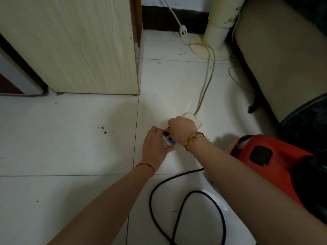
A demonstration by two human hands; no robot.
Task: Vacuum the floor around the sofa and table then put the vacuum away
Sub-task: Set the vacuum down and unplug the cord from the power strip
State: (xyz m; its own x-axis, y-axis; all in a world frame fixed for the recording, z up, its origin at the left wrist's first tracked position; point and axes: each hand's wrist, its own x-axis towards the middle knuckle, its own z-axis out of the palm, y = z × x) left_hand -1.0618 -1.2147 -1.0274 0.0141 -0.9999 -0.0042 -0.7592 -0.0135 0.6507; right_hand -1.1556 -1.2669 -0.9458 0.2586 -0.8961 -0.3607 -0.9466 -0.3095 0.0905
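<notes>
White floor tiles (70, 138), speckled with a few dark crumbs, fill most of the view. Down on them, the right hand (183, 128) curls over a black plug (166, 133) at the power strip (192, 119), fingers bent round it; whether the plug is going in or coming out cannot be told. The left hand (154, 144) lies over the near end of the strip, fingers and thumb bent round its edges, most likely to stop it sliding while the other hand works the plug. From under the right forearm a black cord (178, 209) loops loosely across the tiles. It probably belongs to the red vacuum (265, 161), which sits just beside the right arm, close enough for the cord to reach. A pale cable (206, 82) runs from the strip back toward the base of a cream pipe (217, 29) by the wall. A wooden cabinet (79, 46) stands on the left, and the tan sofa (283, 59) edges in on the right.
</notes>
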